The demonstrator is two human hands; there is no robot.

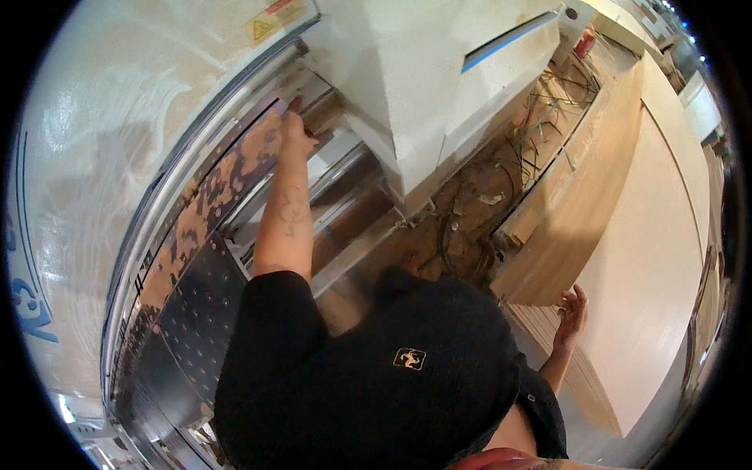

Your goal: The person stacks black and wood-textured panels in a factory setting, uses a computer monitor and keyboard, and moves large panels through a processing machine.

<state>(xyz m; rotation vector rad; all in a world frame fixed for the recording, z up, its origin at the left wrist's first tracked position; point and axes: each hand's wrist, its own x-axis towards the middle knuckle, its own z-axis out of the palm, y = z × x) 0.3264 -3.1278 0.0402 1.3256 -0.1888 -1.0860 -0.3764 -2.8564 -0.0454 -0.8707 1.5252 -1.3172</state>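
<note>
My left arm reaches forward and left into the machine. My left hand (294, 131) is at the far end of the machine's long bed (249, 149), whose surface has worn, patchy brown areas. One finger stretches ahead and the thumb stands apart; the other fingers are partly hidden. A brown block-like part (325, 114) is right beside this hand. Out to the right, my right hand (572, 315) has loosely bent, separated fingers, with a ring on one. It hangs by the near edge of a stack of pale wooden boards (650, 235), and I see nothing held in it.
A large pale machine cover (102, 133) curves along the left. Ahead stands a light grey housing (423, 86) with a sharp lower corner. Cables and scraps litter the dusty floor (478, 204) between machine and boards. A black panel with small studs (205, 301) lies at lower left.
</note>
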